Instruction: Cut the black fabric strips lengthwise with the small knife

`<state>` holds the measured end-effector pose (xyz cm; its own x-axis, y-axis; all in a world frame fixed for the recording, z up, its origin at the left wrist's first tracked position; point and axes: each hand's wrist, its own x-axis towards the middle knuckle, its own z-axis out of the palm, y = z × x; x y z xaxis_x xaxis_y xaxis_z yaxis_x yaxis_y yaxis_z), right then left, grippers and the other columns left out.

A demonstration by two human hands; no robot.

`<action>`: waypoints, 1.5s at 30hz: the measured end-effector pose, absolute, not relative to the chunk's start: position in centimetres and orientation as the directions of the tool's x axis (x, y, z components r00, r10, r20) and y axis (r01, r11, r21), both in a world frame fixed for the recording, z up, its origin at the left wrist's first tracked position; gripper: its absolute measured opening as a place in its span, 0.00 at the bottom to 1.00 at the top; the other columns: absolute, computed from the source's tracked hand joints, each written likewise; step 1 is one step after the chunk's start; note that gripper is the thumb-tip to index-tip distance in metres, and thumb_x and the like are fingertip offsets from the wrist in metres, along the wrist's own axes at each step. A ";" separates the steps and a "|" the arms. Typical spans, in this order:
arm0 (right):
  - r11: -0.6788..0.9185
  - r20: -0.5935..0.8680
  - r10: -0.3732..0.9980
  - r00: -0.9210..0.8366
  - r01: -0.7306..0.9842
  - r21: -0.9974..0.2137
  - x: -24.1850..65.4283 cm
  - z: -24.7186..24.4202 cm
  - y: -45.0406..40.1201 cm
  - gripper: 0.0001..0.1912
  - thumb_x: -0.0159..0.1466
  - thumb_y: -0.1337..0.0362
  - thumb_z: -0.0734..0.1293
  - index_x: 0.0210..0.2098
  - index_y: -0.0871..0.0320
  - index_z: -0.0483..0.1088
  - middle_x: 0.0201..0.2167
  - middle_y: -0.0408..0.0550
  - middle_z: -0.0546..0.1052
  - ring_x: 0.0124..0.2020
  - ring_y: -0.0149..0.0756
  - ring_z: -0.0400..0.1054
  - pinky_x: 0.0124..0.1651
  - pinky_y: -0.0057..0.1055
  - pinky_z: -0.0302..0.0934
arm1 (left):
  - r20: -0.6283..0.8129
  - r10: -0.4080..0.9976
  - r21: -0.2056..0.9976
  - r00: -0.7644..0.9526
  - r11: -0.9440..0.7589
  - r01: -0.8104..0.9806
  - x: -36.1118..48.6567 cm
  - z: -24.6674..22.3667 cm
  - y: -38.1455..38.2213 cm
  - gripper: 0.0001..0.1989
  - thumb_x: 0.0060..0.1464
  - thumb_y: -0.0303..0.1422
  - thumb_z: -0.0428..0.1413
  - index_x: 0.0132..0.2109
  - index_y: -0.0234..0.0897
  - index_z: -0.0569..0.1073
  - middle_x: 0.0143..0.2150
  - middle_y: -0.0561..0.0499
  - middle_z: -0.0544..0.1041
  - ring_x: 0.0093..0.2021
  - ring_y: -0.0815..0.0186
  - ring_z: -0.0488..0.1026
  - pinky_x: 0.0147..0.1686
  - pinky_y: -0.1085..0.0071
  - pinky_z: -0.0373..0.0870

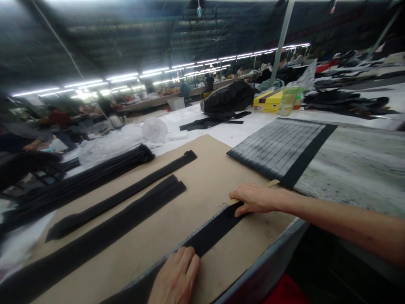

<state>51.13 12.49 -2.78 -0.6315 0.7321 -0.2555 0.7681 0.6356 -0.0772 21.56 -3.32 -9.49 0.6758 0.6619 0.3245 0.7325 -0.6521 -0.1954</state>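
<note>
Black fabric strip [218, 230], laid flat along the near side of the brown paper [202, 169] on the worktop [221, 133], apart from the other black strips [126, 221], likely to give both hands clear access. Pressed under the bunched fingers of the left hand [177, 274], seemingly against slipping; cannot tell if pinched. Held at the far end by the right hand [253, 198], with fingers closed round a thin tan slat [272, 183], perhaps for a straight edge.

Left hand [175, 276] cut off, distant people [185, 89] blurred
</note>
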 end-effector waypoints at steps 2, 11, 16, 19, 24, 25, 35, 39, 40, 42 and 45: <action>0.626 -0.278 0.732 -0.622 0.775 -0.089 51.5 -2.5 12.8 0.16 0.59 0.51 0.72 0.36 0.58 0.74 0.29 0.51 0.76 0.31 0.45 0.70 0.28 0.30 0.49 | 0.273 0.693 -0.186 0.667 -0.643 0.743 21.9 -9.3 -3.2 0.22 0.59 0.28 0.51 0.60 0.39 0.65 0.45 0.51 0.74 0.43 0.66 0.70 0.44 0.75 0.66; 0.601 -0.302 0.726 -0.618 0.784 -0.159 52.1 -3.0 13.1 0.14 0.58 0.51 0.71 0.33 0.57 0.74 0.27 0.48 0.75 0.31 0.42 0.69 0.28 0.30 0.48 | 0.206 0.726 -0.217 0.656 -0.620 0.754 22.7 -9.2 -2.4 0.29 0.59 0.35 0.55 0.65 0.46 0.60 0.43 0.51 0.74 0.39 0.66 0.70 0.40 0.74 0.66; 0.565 -0.258 0.770 -0.584 0.811 -0.149 53.0 -3.1 13.0 0.17 0.57 0.49 0.72 0.32 0.57 0.73 0.27 0.48 0.74 0.31 0.44 0.70 0.28 0.31 0.50 | 0.209 0.697 -0.138 0.686 -0.674 0.726 22.8 -9.3 -1.6 0.23 0.60 0.36 0.53 0.62 0.46 0.64 0.53 0.49 0.74 0.49 0.63 0.71 0.46 0.72 0.67; 0.544 -0.226 0.794 -0.564 0.826 -0.150 54.1 -3.4 13.1 0.18 0.56 0.48 0.72 0.34 0.57 0.72 0.31 0.49 0.75 0.34 0.46 0.70 0.29 0.31 0.50 | 0.192 0.693 -0.070 0.695 -0.697 0.714 24.0 -8.8 -0.9 0.17 0.61 0.32 0.51 0.57 0.42 0.69 0.57 0.50 0.73 0.53 0.64 0.69 0.50 0.73 0.65; 0.506 -0.224 0.811 -0.540 0.841 -0.194 56.0 -3.9 13.3 0.12 0.59 0.54 0.69 0.33 0.56 0.71 0.32 0.47 0.75 0.35 0.42 0.69 0.30 0.30 0.51 | 0.041 0.778 0.024 0.627 -0.629 0.777 26.7 -7.9 0.0 0.21 0.62 0.28 0.49 0.62 0.42 0.64 0.50 0.50 0.75 0.47 0.64 0.71 0.48 0.70 0.66; 0.500 -0.226 0.812 -0.538 0.841 -0.207 56.3 -3.9 13.3 0.11 0.60 0.55 0.68 0.33 0.56 0.71 0.32 0.46 0.74 0.34 0.41 0.69 0.30 0.29 0.51 | 0.024 0.781 0.019 0.625 -0.625 0.780 27.0 -7.8 0.1 0.24 0.62 0.28 0.49 0.65 0.43 0.61 0.49 0.49 0.75 0.46 0.63 0.71 0.47 0.69 0.67; 0.467 -0.224 0.816 -0.533 0.836 -0.287 57.0 -4.5 13.6 0.11 0.61 0.55 0.66 0.30 0.56 0.69 0.28 0.44 0.72 0.32 0.38 0.67 0.29 0.29 0.49 | -0.026 0.763 0.050 0.646 -0.645 0.763 27.7 -7.8 1.1 0.25 0.60 0.33 0.52 0.64 0.43 0.63 0.63 0.45 0.68 0.58 0.56 0.67 0.54 0.64 0.64; 0.462 -0.233 0.812 -0.536 0.833 -0.304 57.0 -4.3 13.5 0.10 0.60 0.57 0.66 0.29 0.56 0.68 0.27 0.43 0.71 0.32 0.38 0.66 0.29 0.29 0.49 | -0.083 0.772 0.140 0.630 -0.617 0.775 28.1 -7.7 1.5 0.26 0.59 0.33 0.51 0.65 0.43 0.62 0.64 0.47 0.67 0.60 0.57 0.65 0.57 0.64 0.62; 0.464 -0.235 0.809 -0.539 0.831 -0.307 57.0 -4.3 13.5 0.09 0.60 0.57 0.66 0.29 0.56 0.68 0.26 0.43 0.71 0.32 0.38 0.66 0.29 0.29 0.50 | -0.085 0.777 0.158 0.624 -0.607 0.779 28.2 -7.6 1.6 0.28 0.59 0.34 0.51 0.66 0.43 0.60 0.64 0.47 0.67 0.59 0.58 0.65 0.57 0.64 0.62; 0.473 -0.233 0.802 -0.550 0.824 -0.313 57.0 -4.5 13.6 0.10 0.60 0.57 0.67 0.29 0.56 0.68 0.26 0.42 0.71 0.32 0.38 0.66 0.29 0.29 0.50 | -0.079 0.785 0.168 0.614 -0.597 0.785 28.5 -7.7 1.7 0.32 0.58 0.35 0.52 0.68 0.44 0.55 0.63 0.47 0.67 0.58 0.58 0.66 0.55 0.64 0.64; 0.485 -0.211 0.806 -0.553 0.822 -0.299 57.0 -5.0 13.9 0.10 0.60 0.57 0.68 0.29 0.56 0.67 0.27 0.43 0.71 0.32 0.39 0.66 0.29 0.29 0.49 | -0.072 0.785 0.142 0.615 -0.602 0.786 28.8 -8.0 1.9 0.35 0.56 0.36 0.53 0.69 0.47 0.51 0.64 0.47 0.66 0.57 0.56 0.67 0.54 0.62 0.65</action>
